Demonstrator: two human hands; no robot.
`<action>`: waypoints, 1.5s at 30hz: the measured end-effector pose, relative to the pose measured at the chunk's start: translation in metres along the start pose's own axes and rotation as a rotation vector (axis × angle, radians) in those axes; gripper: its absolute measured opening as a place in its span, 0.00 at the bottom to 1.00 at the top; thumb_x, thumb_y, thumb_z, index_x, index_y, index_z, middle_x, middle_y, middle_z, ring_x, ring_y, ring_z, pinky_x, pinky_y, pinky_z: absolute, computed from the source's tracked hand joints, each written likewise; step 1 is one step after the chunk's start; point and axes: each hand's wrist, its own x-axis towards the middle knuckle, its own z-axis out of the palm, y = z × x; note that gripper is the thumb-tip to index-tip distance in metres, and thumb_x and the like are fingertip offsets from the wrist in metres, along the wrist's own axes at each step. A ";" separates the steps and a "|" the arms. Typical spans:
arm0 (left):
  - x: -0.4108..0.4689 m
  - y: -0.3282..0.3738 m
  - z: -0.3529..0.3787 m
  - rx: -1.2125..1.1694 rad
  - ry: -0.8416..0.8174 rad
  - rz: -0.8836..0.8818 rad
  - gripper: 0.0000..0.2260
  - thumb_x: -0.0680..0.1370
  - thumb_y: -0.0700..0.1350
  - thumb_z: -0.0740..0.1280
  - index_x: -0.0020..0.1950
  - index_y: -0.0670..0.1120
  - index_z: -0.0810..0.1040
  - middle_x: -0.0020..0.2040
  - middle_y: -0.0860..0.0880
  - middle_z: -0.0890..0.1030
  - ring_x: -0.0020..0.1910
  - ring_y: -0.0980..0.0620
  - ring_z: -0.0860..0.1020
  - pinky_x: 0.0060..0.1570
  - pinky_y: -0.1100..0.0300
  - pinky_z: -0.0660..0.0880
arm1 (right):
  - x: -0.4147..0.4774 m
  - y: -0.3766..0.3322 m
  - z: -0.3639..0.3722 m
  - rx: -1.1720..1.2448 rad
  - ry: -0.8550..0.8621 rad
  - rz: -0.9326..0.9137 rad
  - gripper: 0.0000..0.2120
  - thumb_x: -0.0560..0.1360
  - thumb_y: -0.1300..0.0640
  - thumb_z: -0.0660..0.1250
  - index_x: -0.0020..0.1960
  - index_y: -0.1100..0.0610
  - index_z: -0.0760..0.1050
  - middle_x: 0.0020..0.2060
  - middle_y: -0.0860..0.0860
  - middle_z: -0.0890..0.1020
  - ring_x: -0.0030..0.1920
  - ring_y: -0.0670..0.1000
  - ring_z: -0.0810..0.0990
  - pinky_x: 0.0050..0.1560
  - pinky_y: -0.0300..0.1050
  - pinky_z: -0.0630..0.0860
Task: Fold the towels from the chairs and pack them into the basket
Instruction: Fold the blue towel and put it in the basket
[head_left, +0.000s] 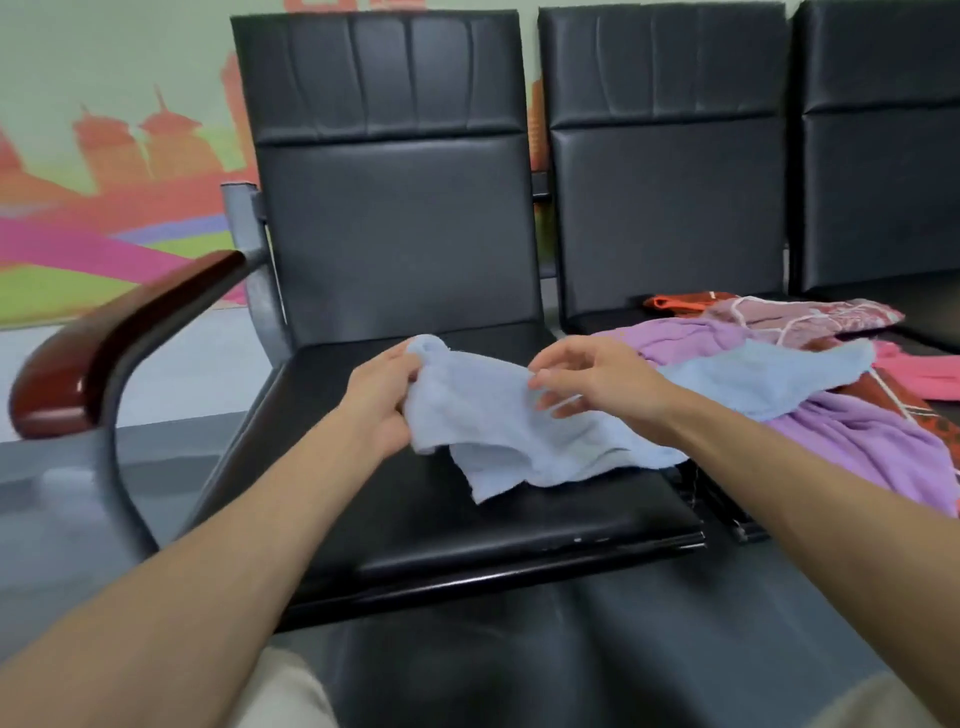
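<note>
Grips light blue towel (519, 431) just above black chair seat (467, 525): left hand (382, 400) fingers curled round its left end, right hand (597, 384) fingers pinching its top edge. Trails right of the seat onto purple towel (857, 441), patterned red cloth (800, 314) beyond.
</note>
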 end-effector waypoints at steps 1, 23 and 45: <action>-0.002 -0.001 -0.011 0.070 0.067 -0.006 0.15 0.71 0.29 0.57 0.45 0.41 0.81 0.36 0.46 0.79 0.30 0.50 0.76 0.32 0.61 0.75 | 0.003 0.006 0.001 -0.099 0.020 0.022 0.04 0.76 0.63 0.68 0.50 0.61 0.78 0.45 0.57 0.83 0.41 0.51 0.83 0.45 0.46 0.80; 0.040 -0.082 0.072 1.565 -0.446 0.419 0.13 0.81 0.43 0.59 0.63 0.43 0.75 0.64 0.46 0.76 0.65 0.45 0.70 0.64 0.52 0.67 | -0.026 0.037 -0.037 -0.717 -0.580 0.219 0.08 0.69 0.51 0.76 0.42 0.48 0.77 0.31 0.46 0.76 0.28 0.44 0.74 0.36 0.34 0.72; -0.018 -0.023 -0.018 1.673 0.073 0.033 0.16 0.74 0.54 0.61 0.33 0.43 0.72 0.34 0.48 0.76 0.31 0.49 0.73 0.31 0.60 0.66 | -0.007 0.037 -0.007 -0.831 -0.260 0.218 0.13 0.72 0.55 0.71 0.48 0.56 0.67 0.33 0.54 0.81 0.26 0.48 0.77 0.26 0.39 0.71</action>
